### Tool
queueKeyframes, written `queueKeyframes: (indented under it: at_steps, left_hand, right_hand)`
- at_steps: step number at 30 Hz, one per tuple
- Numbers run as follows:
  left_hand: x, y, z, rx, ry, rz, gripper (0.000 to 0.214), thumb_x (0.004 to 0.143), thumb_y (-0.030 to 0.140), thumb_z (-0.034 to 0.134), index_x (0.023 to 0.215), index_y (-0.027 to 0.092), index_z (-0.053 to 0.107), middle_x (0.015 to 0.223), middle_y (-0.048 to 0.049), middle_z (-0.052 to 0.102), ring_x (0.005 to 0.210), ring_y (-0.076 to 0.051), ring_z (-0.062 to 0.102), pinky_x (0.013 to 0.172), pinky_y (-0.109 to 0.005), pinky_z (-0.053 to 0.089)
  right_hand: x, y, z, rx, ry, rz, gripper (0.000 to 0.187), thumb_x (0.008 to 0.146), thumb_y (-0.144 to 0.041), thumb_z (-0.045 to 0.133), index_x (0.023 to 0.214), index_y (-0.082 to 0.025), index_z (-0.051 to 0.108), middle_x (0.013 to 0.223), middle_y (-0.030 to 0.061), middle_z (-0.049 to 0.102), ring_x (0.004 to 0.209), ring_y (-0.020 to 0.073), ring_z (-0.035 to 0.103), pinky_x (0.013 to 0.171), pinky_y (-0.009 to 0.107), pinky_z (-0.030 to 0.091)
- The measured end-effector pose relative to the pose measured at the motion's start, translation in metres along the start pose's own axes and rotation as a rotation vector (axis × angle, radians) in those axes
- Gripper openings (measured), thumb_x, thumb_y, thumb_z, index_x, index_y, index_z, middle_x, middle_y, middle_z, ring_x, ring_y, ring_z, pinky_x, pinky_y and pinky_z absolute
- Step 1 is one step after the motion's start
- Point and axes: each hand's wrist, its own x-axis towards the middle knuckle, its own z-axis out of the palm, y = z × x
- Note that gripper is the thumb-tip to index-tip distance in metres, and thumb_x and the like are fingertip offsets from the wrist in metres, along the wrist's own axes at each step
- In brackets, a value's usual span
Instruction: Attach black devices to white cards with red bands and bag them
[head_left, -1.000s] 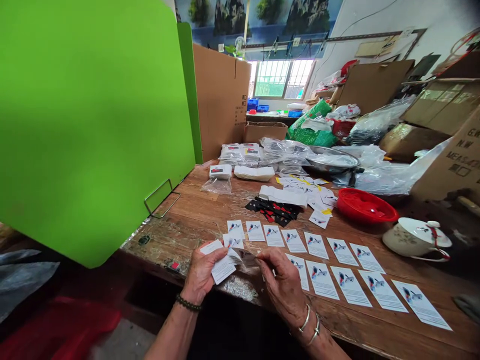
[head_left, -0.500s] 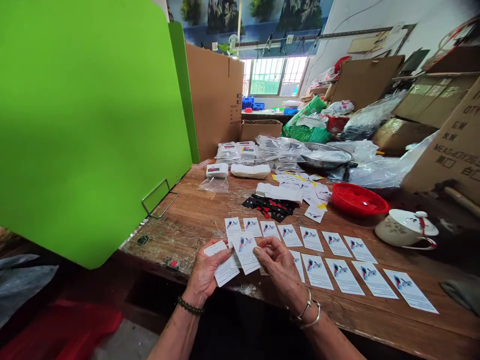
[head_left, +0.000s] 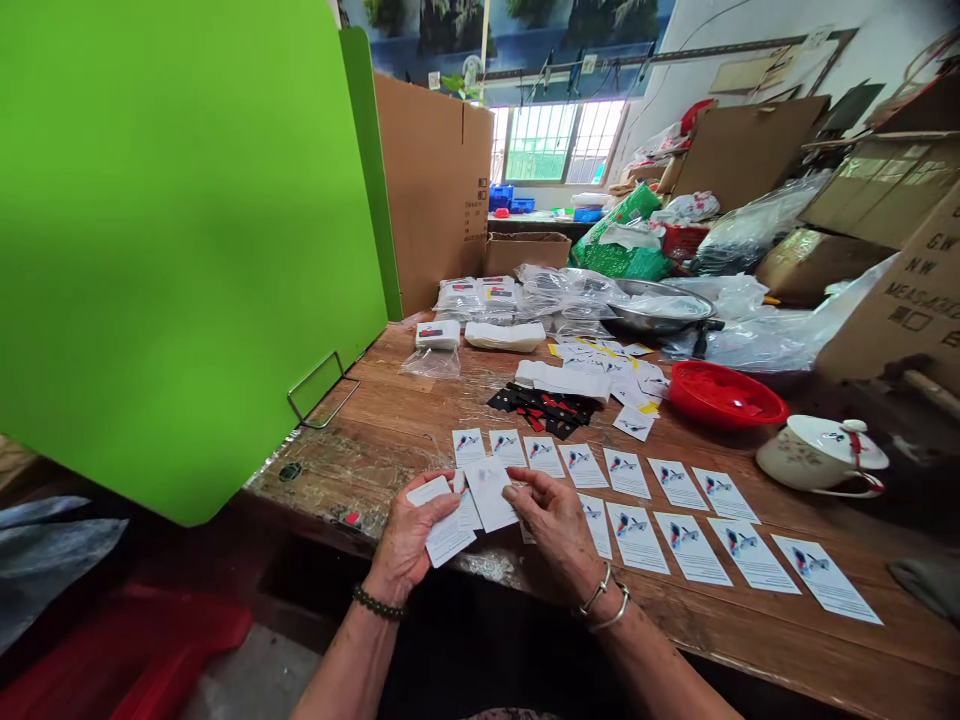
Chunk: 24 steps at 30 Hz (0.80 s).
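Observation:
My left hand (head_left: 405,535) grips a small stack of white cards (head_left: 444,525) at the near edge of the wooden table (head_left: 390,430). My right hand (head_left: 553,520) pinches one single white card (head_left: 489,492) by its right edge, just right of the stack; its print is blurred. Two rows of white printed cards (head_left: 645,500) lie flat on the table to the right of my hands. A pile of black and red pieces (head_left: 546,408) sits behind the rows.
A large green board (head_left: 172,240) stands at the left. A red plastic bowl (head_left: 724,394), a lidded white ceramic pot (head_left: 821,458), a metal basin (head_left: 660,308), plastic bags and cardboard boxes (head_left: 892,290) crowd the far and right side. White paper stacks (head_left: 562,380) lie mid-table.
My right hand has drawn one card off the stack and turned it face up, then shifted it slightly. The camera view has drifted a little.

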Motion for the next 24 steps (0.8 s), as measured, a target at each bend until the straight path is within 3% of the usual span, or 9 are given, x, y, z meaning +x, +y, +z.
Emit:
queueKeyframes:
  at_steps: [4,8,15,24]
  left_hand:
    - [-0.002,0.008,-0.011,0.066,0.047,-0.002,0.051,0.048,0.015,0.087,0.093,0.014,0.064,0.081,-0.0074,0.075,0.061,-0.020,0.069,0.058,-0.029,0.055]
    - [-0.008,0.009,-0.014,0.086,0.030,-0.035,0.051,0.047,0.015,0.088,0.091,0.014,0.065,0.077,-0.0082,0.074,0.060,-0.021,0.069,0.055,-0.029,0.054]
    - [-0.012,-0.005,0.001,-0.034,-0.030,-0.063,0.049,0.049,0.018,0.089,0.090,0.013,0.064,0.079,-0.0075,0.074,0.062,-0.020,0.069,0.061,-0.031,0.055]
    - [-0.011,-0.011,-0.001,-0.039,-0.028,-0.006,0.049,0.047,0.017,0.090,0.088,0.013,0.064,0.078,-0.0073,0.073,0.066,-0.020,0.068,0.064,-0.033,0.056]
  right_hand:
    - [0.004,0.002,0.002,-0.044,0.042,-0.037,0.039,0.068,-0.055,0.071,0.072,-0.017,0.063,0.065,0.0043,0.066,0.059,0.0165,0.056,0.055,0.028,0.043]
    - [0.007,0.009,0.008,-0.120,0.090,-0.070,0.038,0.071,-0.056,0.066,0.072,-0.018,0.059,0.057,0.0008,0.059,0.052,0.0148,0.050,0.049,0.026,0.038]
    - [0.009,0.015,0.016,-0.294,0.162,-0.208,0.031,0.081,-0.050,0.057,0.073,-0.020,0.054,0.060,-0.0012,0.055,0.055,0.0145,0.049,0.050,0.026,0.038]
    - [0.007,0.015,0.017,-0.244,0.147,-0.176,0.031,0.079,-0.050,0.060,0.074,-0.020,0.055,0.060,-0.0018,0.053,0.055,0.0137,0.048,0.049,0.024,0.037]
